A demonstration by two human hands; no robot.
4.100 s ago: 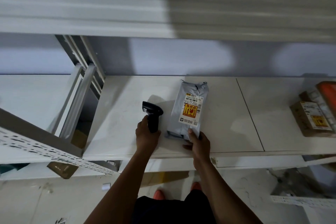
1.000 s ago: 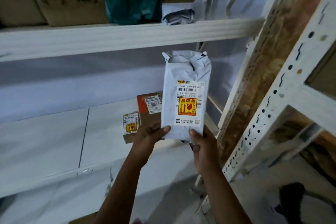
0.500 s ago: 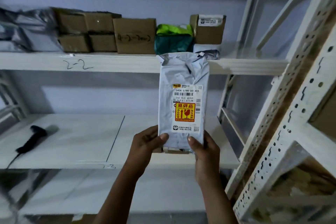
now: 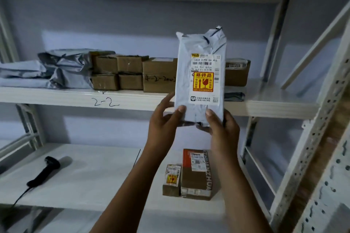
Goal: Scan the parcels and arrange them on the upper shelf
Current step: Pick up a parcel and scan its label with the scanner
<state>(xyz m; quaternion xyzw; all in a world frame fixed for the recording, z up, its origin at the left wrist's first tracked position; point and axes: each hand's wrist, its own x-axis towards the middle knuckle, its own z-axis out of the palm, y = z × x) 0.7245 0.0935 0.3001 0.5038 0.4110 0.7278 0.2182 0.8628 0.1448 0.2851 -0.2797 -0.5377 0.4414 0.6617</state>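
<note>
grey poly-mailer parcel: crinkled, soft, flat oblong, held upright in front of the upper shelf edge. its white label reads "540a 0799 00 a15" over a barcode. fragile sticker is orange-yellow, with glass and arrow. left hand and right hand pinch the bottom corners, thumbs on the front. shelf edge is penned "2-2". behind: brown cardboard boxes, one scrawled "4-2-200…", and grey bags.
</note>
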